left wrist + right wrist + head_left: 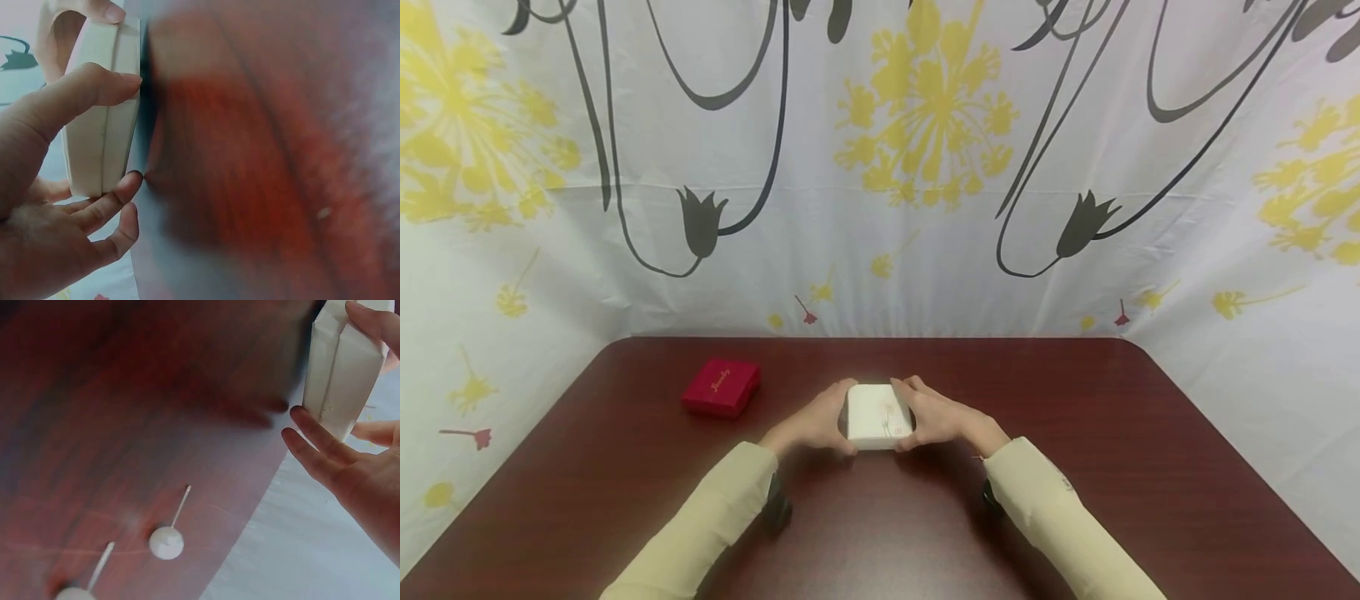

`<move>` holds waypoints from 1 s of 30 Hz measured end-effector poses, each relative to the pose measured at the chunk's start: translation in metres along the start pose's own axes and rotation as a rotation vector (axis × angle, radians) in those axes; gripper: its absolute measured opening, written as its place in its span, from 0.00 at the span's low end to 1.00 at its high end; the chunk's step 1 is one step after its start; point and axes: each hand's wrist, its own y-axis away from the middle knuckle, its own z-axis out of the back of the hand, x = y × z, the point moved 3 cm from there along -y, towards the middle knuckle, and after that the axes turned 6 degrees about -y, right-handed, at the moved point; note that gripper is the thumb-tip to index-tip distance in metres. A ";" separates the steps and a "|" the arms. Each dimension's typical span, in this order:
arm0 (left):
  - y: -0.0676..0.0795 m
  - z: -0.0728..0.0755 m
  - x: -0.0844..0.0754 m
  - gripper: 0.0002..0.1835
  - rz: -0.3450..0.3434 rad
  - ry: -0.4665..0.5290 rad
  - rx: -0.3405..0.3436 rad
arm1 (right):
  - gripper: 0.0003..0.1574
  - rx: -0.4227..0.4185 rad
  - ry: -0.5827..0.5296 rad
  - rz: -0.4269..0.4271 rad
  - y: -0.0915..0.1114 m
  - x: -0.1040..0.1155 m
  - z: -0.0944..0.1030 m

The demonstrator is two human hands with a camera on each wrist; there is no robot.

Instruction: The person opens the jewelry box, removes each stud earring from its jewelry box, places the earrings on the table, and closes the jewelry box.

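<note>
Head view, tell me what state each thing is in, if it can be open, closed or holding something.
White box: closed, held between both hands
Red box: closed, on the table, untouched
Left hand: gripping the white box's left side
Right hand: gripping its right side

Both sleeved arms (718,510) reach forward, the left grip (818,418) and right grip (936,415) curled toward each other.

Smooth box (872,412), glossy wood-look table (880,533)
</note>
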 end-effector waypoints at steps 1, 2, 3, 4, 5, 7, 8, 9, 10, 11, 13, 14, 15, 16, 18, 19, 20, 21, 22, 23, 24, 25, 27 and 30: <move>-0.001 0.001 0.001 0.47 -0.002 0.008 -0.002 | 0.61 -0.002 0.000 -0.005 -0.002 -0.001 0.001; -0.003 0.002 0.002 0.47 -0.004 0.017 -0.004 | 0.61 -0.004 0.004 -0.009 -0.003 -0.003 0.001; -0.004 0.003 0.003 0.46 -0.007 0.023 -0.004 | 0.61 -0.006 0.009 -0.010 -0.005 -0.004 0.002; -0.005 0.004 0.004 0.45 -0.010 0.027 -0.004 | 0.61 -0.008 0.013 -0.012 -0.007 -0.005 0.002; -0.007 0.004 0.006 0.44 -0.008 0.030 -0.001 | 0.61 -0.012 0.016 -0.011 -0.009 -0.006 0.003; -0.010 0.006 0.008 0.43 -0.005 0.033 -0.002 | 0.61 -0.023 0.020 -0.007 -0.013 -0.007 0.005; -0.011 0.006 0.009 0.43 -0.001 0.039 -0.003 | 0.60 -0.028 0.022 -0.003 -0.015 -0.008 0.006; -0.013 0.006 0.010 0.43 0.001 0.039 -0.002 | 0.60 -0.031 0.025 -0.001 -0.016 -0.009 0.006; -0.015 0.007 0.011 0.43 0.005 0.047 -0.004 | 0.60 -0.036 0.029 0.003 -0.018 -0.009 0.007; -0.017 0.007 0.012 0.44 0.010 0.049 -0.001 | 0.60 -0.041 0.030 0.006 -0.019 -0.010 0.008; -0.022 0.007 0.013 0.44 0.019 0.054 0.003 | 0.60 -0.045 0.037 0.005 -0.022 -0.012 0.010; -0.023 0.007 0.014 0.44 0.019 0.053 0.002 | 0.60 -0.046 0.040 0.004 -0.024 -0.013 0.010; -0.025 0.007 0.014 0.44 0.023 0.056 0.004 | 0.60 -0.049 0.041 0.002 -0.025 -0.013 0.011; -0.027 0.008 0.014 0.44 0.030 0.061 0.007 | 0.60 -0.053 0.038 -0.001 -0.026 -0.015 0.012; -0.029 0.009 0.015 0.44 0.039 0.071 0.012 | 0.59 -0.055 0.034 -0.012 -0.028 -0.016 0.014; -0.031 0.009 0.015 0.44 0.047 0.082 0.015 | 0.59 -0.056 0.034 -0.019 -0.029 -0.017 0.014; -0.032 0.010 0.014 0.44 0.052 0.088 0.017 | 0.59 -0.057 0.035 -0.026 -0.030 -0.018 0.015; -0.034 0.010 0.014 0.44 0.060 0.095 0.023 | 0.59 -0.057 0.035 -0.033 -0.031 -0.019 0.016; -0.035 0.011 0.015 0.44 0.069 0.096 0.028 | 0.59 -0.054 0.041 -0.041 -0.032 -0.020 0.016; -0.037 0.011 0.014 0.44 0.068 0.095 0.030 | 0.58 -0.051 0.042 -0.047 -0.033 -0.021 0.017; -0.039 0.011 0.014 0.45 0.075 0.088 0.032 | 0.58 -0.050 0.043 -0.054 -0.034 -0.022 0.017; -0.040 0.011 0.014 0.46 0.078 0.076 0.032 | 0.58 -0.049 0.044 -0.061 -0.035 -0.023 0.018; -0.044 0.010 0.015 0.47 0.082 0.063 0.032 | 0.58 -0.048 0.043 -0.070 -0.037 -0.024 0.019; -0.048 0.010 0.016 0.47 0.093 0.045 0.036 | 0.57 -0.051 0.044 -0.080 -0.039 -0.026 0.019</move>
